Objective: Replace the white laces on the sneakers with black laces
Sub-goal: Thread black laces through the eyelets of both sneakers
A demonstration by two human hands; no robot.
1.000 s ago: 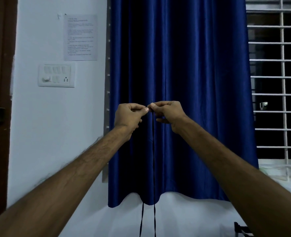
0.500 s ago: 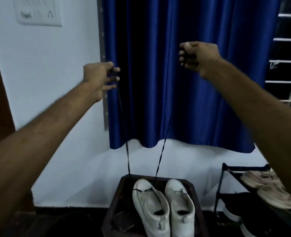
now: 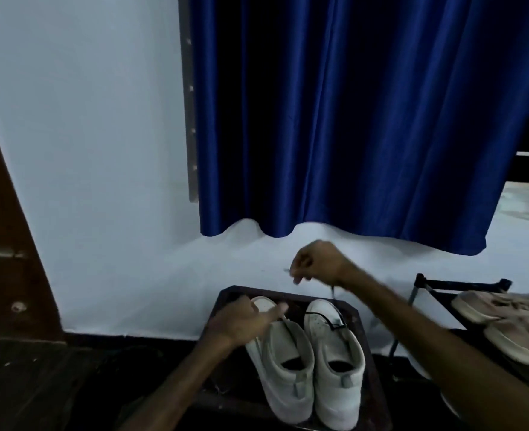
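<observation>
- White wall (image 3: pixel 101 150) with a blue curtain (image 3: pixel 350 119) behind; a low dark counter (image 3: pixel 225 298) stands below.
- Two white sneakers sit side by side on the counter: left sneaker (image 3: pixel 285 362) and right sneaker (image 3: pixel 337 368), toes to the wall.
- Black lace (image 3: pixel 326 320) crosses the right sneaker's front and rises to the right hand (image 3: pixel 319 262), whose fingers are curled, pinching it above the counter.
- Left hand (image 3: pixel 244 325) rests on the left sneaker's toe; fingers hidden, grip cannot be told.
- Shoe rack (image 3: pixel 462 284) at right carries beige shoes (image 3: pixel 505 309).
</observation>
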